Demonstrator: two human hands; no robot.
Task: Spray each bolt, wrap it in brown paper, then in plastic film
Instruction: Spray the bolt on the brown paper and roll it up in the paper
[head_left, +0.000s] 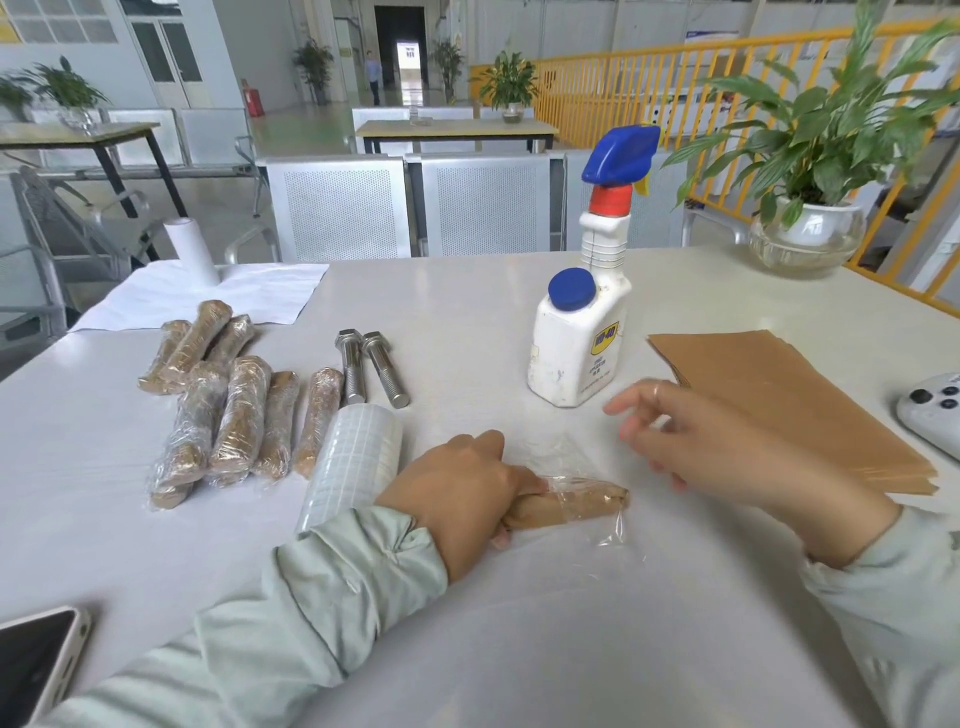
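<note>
My left hand (462, 486) grips one end of a bolt wrapped in brown paper (582, 501) that lies on a loose piece of clear plastic film (605, 530). My right hand (701, 441) hovers just right of it with fingers relaxed, holding nothing. Two bare steel bolts (371, 366) lie side by side behind the film roll (353, 462). Several finished, film-wrapped bolts (234, 405) are piled at the left. A white WD-40 spray bottle (582, 338) with a blue trigger stands upright at centre. A stack of brown paper sheets (795, 405) lies at the right.
A white paper sheet with a roll (192, 249) lies at the far left. A phone (36, 660) sits at the near left edge, a white controller (935, 405) at the right edge, and a potted plant (810, 228) at the far right corner.
</note>
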